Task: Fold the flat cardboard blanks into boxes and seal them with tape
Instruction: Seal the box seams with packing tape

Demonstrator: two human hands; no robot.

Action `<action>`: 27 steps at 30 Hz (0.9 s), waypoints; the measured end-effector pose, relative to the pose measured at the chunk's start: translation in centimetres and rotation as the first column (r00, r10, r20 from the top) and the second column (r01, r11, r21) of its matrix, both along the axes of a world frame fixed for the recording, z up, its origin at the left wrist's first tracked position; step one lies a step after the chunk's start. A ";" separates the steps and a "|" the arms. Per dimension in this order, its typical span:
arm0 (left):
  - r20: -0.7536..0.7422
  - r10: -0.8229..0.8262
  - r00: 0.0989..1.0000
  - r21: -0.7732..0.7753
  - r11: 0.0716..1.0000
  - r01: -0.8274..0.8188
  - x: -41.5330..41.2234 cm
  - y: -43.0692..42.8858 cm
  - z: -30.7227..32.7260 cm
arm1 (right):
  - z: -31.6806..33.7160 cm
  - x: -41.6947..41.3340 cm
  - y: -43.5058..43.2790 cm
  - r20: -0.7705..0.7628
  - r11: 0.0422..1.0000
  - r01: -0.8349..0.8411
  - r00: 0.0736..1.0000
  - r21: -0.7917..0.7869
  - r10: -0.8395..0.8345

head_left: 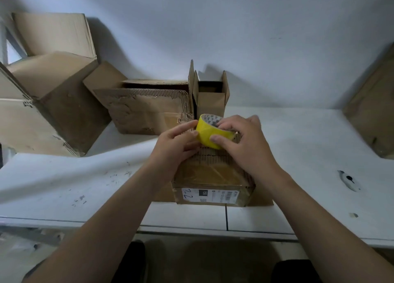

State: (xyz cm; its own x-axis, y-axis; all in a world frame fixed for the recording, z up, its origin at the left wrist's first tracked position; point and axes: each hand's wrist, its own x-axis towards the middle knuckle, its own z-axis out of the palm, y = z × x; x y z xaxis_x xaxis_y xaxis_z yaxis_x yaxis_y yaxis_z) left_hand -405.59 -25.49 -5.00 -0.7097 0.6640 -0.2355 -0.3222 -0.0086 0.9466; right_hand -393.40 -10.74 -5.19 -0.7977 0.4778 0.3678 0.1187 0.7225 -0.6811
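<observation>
Both hands meet on a yellow tape roll (207,134), held just above the far edge of a closed cardboard box (213,176) that sits near the front of the white desk (298,146). The left hand (177,141) pinches the roll's left side, thumb and fingers curled against it. The right hand (242,141) grips the roll from the right, thumb pressed on the yellow outer face and fingers curled over the top rim. The box's top shows bare corrugation and shiny old tape, and a white shipping label (210,195) is on its near face. Behind the roll stands a small open box (211,99) with its flaps up. Just left of it is a torn wide box (149,110), and further left 2 large cartons (53,86) are piled against the wall. A brown cardboard sheet (373,116) leans at the right edge. A small white object (349,181) with a dark spot lies on the desk, well apart to the right
</observation>
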 end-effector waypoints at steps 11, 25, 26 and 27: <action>-0.235 0.064 0.970 0.012 0.998 -0.063 2.1 0.4 0.9 | 2.0 0.3 -0.6 -0.049 0.995 0.042 0.998 -0.087 -0.047; -0.257 0.098 0.961 -0.222 0.962 -0.158 1.3 1.2 -0.5 | 0.2 1.6 2.6 -0.017 0.944 -0.212 0.977 -0.252 0.215; -0.266 0.093 0.960 -0.225 0.962 -0.155 1.2 1.3 -0.6 | -0.2 1.8 2.9 -0.003 0.950 -0.229 0.972 -0.211 0.233; -0.280 0.085 0.956 -0.231 0.961 -0.153 1.2 1.2 -0.7 | -0.7 1.9 3.2 0.012 0.960 -0.230 0.972 -0.159 0.235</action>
State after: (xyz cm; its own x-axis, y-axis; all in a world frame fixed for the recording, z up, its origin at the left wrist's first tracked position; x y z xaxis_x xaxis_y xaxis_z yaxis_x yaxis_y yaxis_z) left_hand -404.42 -24.28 -5.68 -0.8389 0.5159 -0.1735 -0.0701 0.2137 0.9744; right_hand -391.46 -7.58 -5.84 -0.9032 0.3275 0.2775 -0.0173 0.6182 -0.7859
